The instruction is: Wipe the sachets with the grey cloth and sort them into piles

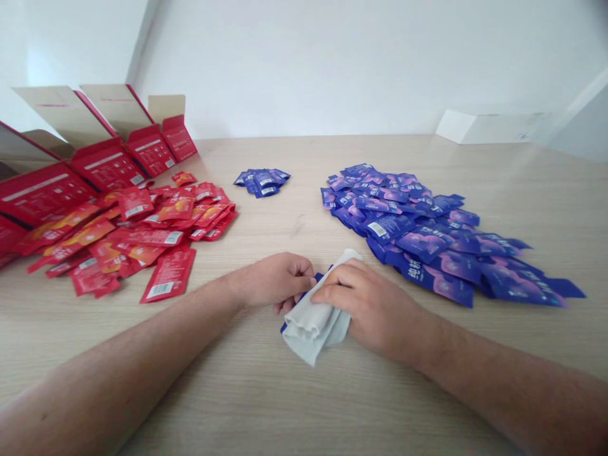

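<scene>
My right hand (368,301) presses a folded white cloth (316,323) over a blue sachet (304,297), of which only narrow edges show. Fingers curled, my left hand (280,278) pinches the sachet's left side. Both hands are low over the wooden table, near the middle. To the right lies a large pile of blue-and-purple sachets (427,237). A small stack of blue sachets (263,182) sits farther back, beyond my left hand. Red-and-orange sachets (161,237) are heaped on the left.
Several red cardboard boxes (107,163) with raised flaps stand in a row at the back left, behind the red heap. At the back right a white box (489,126) rests against the wall. The wooden table (285,405) extends underneath everything.
</scene>
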The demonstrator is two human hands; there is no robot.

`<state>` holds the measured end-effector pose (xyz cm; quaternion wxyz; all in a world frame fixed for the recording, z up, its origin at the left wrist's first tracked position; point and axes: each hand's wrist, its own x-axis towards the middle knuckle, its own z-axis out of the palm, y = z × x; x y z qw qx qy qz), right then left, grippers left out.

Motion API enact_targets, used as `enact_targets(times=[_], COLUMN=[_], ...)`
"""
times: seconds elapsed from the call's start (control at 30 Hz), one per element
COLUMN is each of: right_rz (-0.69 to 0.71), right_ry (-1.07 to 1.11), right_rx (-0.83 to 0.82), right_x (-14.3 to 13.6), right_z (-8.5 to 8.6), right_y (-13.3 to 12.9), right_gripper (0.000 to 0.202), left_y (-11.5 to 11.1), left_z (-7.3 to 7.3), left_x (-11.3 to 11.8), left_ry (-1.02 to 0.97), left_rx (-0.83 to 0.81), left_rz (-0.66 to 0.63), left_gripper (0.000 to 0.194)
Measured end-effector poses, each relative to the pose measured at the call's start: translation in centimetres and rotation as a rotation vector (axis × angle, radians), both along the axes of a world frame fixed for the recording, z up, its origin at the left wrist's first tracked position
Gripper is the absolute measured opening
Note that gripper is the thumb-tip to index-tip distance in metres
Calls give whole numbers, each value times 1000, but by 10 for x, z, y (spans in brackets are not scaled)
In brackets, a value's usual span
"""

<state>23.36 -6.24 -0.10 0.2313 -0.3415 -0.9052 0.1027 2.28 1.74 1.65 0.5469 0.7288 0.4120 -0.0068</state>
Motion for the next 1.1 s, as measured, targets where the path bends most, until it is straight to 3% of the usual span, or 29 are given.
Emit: enact_targets(times=[0.17, 0.37, 0.53, 0.7, 0.87, 1.1], right_rz=[129, 1, 111, 1, 118, 31], right_ry=[-14, -7, -20, -6, -18, 9], right_rx=[13, -15, 5, -8, 13, 12], right_x=[-3, -1, -3, -1, -3, 0], right_z=[1, 2, 1, 1, 1, 1], right_y=[-4, -1, -4, -1, -4, -1], right_gripper=[18, 22, 18, 20, 17, 21], left_y=[0, 0, 0, -1, -1, 0], left_z=[0, 0, 2, 1, 2, 0], left_x=[-1, -1, -1, -1, -2, -1], left_ry=[12, 2, 10, -10, 8, 10], left_rx=[-3, 4, 13, -7, 14, 23], left_rz=[-15, -7, -19, -7, -21, -8], left_gripper=[16, 20, 22, 19, 22, 25])
